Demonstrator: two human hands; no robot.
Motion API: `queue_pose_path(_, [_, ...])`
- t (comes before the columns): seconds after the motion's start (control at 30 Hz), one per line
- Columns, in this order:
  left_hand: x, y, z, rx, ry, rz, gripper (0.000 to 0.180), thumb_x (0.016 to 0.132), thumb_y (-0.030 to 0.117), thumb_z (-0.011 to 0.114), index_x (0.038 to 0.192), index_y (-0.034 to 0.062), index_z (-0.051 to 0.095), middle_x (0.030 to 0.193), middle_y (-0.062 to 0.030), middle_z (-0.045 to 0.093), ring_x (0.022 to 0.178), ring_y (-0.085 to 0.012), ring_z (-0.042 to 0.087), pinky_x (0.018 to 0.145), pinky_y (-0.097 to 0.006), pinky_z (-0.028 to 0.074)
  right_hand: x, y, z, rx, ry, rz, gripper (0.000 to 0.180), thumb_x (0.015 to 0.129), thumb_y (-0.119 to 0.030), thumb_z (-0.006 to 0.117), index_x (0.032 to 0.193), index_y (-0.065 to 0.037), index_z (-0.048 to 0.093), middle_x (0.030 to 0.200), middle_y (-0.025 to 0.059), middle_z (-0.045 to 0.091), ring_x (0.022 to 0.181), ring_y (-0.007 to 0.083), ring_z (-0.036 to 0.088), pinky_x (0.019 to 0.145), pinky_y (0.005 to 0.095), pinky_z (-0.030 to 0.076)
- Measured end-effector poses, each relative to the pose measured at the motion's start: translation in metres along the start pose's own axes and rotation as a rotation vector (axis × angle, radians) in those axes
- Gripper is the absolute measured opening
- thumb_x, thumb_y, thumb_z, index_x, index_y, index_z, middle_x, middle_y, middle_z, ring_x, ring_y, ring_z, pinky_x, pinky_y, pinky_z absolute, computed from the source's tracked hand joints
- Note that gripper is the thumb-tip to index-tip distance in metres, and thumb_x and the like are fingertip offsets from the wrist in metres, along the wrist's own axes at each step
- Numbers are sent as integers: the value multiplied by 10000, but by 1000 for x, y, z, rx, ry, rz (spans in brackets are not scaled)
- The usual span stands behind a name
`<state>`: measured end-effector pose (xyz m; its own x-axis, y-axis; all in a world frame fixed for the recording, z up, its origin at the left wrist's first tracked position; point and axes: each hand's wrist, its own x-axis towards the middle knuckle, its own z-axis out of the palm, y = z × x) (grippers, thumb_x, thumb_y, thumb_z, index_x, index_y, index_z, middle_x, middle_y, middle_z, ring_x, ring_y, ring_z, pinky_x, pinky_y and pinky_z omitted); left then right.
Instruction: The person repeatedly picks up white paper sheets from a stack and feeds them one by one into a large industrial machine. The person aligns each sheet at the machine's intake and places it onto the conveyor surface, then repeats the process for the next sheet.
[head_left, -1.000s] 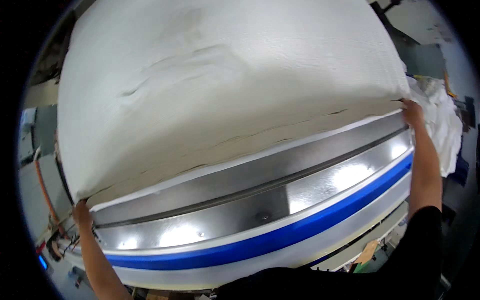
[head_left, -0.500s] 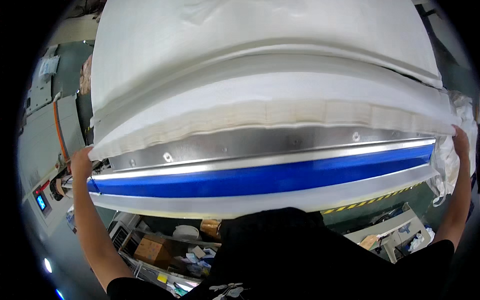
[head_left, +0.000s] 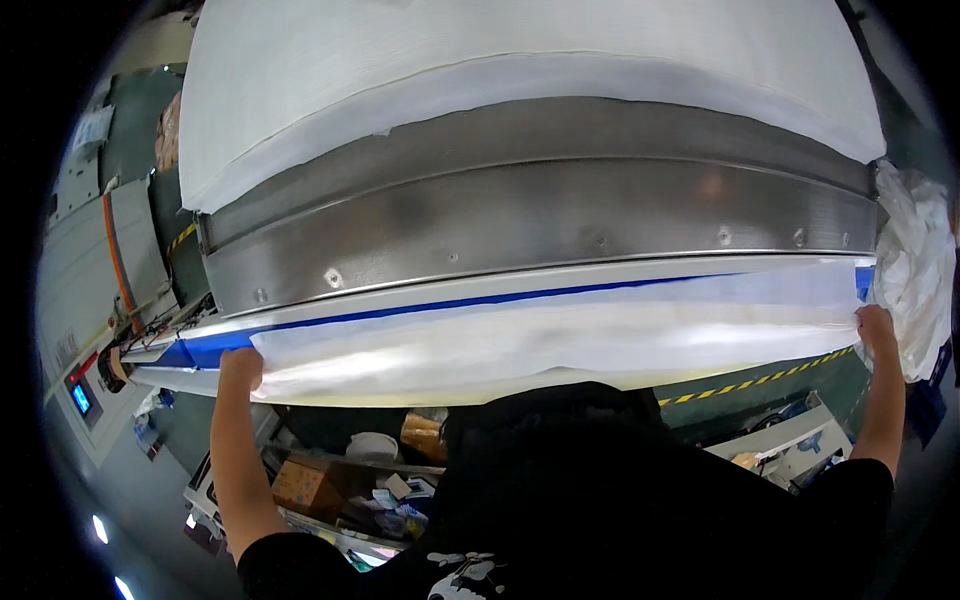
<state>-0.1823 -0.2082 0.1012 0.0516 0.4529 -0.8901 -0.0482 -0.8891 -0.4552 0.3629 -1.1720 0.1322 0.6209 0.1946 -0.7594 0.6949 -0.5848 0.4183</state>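
A long strip of thin white cloth (head_left: 560, 325) is stretched between my two hands near my body. My left hand (head_left: 241, 371) is closed on its left end. At the other end my right hand (head_left: 876, 328) pinches the cloth's right corner. The cloth lies across a blue band (head_left: 215, 347), covering most of it. Beyond it runs a bare steel plate (head_left: 540, 205) with several screws. Behind the plate lies a large stack of white sheet material (head_left: 520, 40), its near edge lifted clear of my hands.
To the left stands a grey machine cabinet with a small lit screen (head_left: 82, 398). Crumpled white plastic (head_left: 915, 260) hangs at the right. Below are a cardboard box (head_left: 305, 487), a white tub (head_left: 372, 447) and a grey bench (head_left: 780, 445). Yellow-black tape (head_left: 760, 376) marks the floor.
Both hands have come down and nearer my body, drawing the white cloth from over the steel plate onto the blue band. More of the plate shows now.
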Motion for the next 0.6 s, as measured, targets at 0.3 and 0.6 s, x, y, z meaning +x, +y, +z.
queue_pose_path(0.3, [34,1,12,-147,32,-143,257,849,237,535,997,96,690,1050,-114,659,1001,-300,617,881,-437,462,11,22,74,-160,-40,77,187,843,-164,481,779,-78,634,817,132,622,822,318,600,767,451,465])
queue_pose_path(0.6, [13,-31,16,-533,355,-584,191,800,134,566,948,53,657,1011,-157,655,946,-341,631,783,-413,517,42,38,106,-31,-120,7,234,732,-130,553,920,-19,638,978,156,624,971,335,576,867,417,456])
